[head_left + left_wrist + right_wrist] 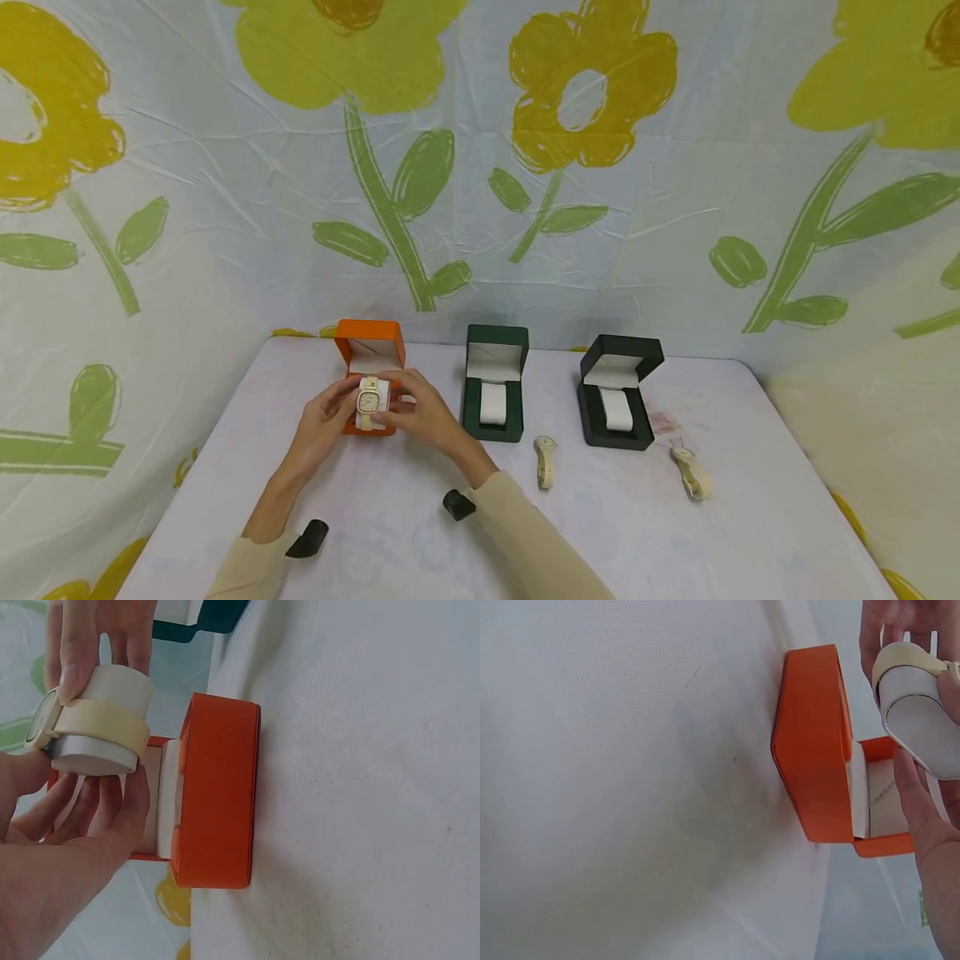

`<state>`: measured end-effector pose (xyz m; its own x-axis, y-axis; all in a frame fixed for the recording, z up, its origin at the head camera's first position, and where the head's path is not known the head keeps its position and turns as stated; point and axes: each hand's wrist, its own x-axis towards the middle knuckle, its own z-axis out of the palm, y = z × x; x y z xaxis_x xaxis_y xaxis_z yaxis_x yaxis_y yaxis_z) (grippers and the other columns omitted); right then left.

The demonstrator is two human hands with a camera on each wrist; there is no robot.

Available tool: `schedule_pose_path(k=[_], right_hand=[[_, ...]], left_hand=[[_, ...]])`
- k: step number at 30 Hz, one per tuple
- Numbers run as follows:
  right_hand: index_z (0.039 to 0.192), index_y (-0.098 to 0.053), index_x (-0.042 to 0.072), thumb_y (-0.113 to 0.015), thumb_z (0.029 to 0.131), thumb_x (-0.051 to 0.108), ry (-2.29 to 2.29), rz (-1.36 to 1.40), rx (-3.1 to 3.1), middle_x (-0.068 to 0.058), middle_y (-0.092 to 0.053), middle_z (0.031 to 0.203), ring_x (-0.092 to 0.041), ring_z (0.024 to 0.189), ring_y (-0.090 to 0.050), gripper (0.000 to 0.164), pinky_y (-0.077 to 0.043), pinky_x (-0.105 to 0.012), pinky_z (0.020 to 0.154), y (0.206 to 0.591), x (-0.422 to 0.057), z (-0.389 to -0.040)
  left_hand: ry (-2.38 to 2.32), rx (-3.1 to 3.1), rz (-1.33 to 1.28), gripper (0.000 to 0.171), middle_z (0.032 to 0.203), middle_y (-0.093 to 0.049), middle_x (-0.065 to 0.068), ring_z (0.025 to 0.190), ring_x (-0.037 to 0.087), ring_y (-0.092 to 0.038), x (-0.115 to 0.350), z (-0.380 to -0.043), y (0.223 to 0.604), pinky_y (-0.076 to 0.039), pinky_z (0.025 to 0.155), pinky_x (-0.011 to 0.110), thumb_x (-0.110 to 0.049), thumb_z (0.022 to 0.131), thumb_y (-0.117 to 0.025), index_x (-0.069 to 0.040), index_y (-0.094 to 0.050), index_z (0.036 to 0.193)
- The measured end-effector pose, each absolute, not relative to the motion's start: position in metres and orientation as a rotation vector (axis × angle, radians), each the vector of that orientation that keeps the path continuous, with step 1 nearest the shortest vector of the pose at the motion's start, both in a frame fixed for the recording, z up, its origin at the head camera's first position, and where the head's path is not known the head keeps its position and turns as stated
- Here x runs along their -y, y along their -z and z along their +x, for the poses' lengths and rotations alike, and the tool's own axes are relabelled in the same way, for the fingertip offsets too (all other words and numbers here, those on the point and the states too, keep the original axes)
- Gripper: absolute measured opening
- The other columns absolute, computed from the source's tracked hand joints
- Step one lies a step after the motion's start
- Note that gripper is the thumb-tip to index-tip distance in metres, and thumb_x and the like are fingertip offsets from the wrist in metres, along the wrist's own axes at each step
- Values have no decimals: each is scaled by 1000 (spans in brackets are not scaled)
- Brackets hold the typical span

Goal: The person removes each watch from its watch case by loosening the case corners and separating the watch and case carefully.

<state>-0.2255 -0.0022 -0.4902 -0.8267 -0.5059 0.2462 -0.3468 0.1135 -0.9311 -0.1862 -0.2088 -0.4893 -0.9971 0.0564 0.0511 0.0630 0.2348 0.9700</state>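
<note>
A cream-strapped watch is wrapped round a white watch cushion, its square dial facing up toward the head camera. My left hand grips the cushion from the left, thumb by the dial and fingers at the cushion's end. From the other side my right hand holds it, fingertips on the cushion and near the watch. Both hands are over the open orange watch box, whose lid stands up behind them. In the left wrist view the strap circles the cushion, which is above the box.
To the right stand an open green watch box and an open black watch box, each with a white cushion inside. Two more watches lie on the white-covered table: one watch before the green box, another watch at right.
</note>
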Motion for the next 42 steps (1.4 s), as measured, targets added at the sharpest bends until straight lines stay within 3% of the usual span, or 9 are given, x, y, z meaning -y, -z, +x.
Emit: schedule_pose_path(k=[10,12,19,26,33,36,42], right_hand=[[143,-58,12,-82,89,10,1762,-938,-2286,-7,-55,133,-27,115,-57,59,-49,-52,105,484,-10,-219],[143,-59,13,-82,88,10,1755,-946,-2291,-5,-55,135,-25,115,-56,59,-50,-46,105,485,-12,-218],[142,-59,10,-83,87,9,1776,-937,-2259,-6,-56,135,-28,117,-57,60,-49,-51,105,486,-19,-215],[143,-58,12,-82,89,11,1760,-895,-2253,-8,-55,135,-33,116,-59,59,-51,-45,104,483,-27,-207],[142,-58,10,-82,88,9,1775,-853,-2228,-10,-55,134,-33,117,-59,59,-50,-50,104,480,-34,-201],[142,-58,8,-81,89,7,1786,-854,-2208,-12,-55,136,-35,118,-58,59,-50,-48,104,480,-37,-200],[143,-57,6,-80,89,5,1805,-885,-2199,-16,-54,137,-39,116,-58,60,-51,-51,102,480,-45,-196]], left_hand=[[1957,2452,-106,47,143,-56,19,122,26,-56,199,-179,487,-47,93,11,-28,107,-58,-3,-53,146],[1959,2445,-118,47,143,-56,19,122,26,-56,197,-178,487,-47,94,12,-27,107,-58,-2,-53,146],[1974,2440,-155,46,144,-56,16,122,24,-55,191,-174,488,-47,95,13,-28,107,-58,-4,-54,146],[2006,2444,-239,48,151,-50,19,127,26,-55,188,-168,488,-47,97,14,-24,108,-56,-2,-50,149],[2056,2437,-390,50,155,-43,23,124,17,-59,187,-164,491,-48,98,17,-17,108,-55,0,-43,153],[2066,2417,-442,50,155,-42,24,125,19,-59,186,-164,493,-48,98,18,-15,108,-55,2,-42,153],[2045,2391,-477,49,152,-46,25,127,36,-58,179,-163,495,-49,98,18,-12,106,-57,3,-44,151]])
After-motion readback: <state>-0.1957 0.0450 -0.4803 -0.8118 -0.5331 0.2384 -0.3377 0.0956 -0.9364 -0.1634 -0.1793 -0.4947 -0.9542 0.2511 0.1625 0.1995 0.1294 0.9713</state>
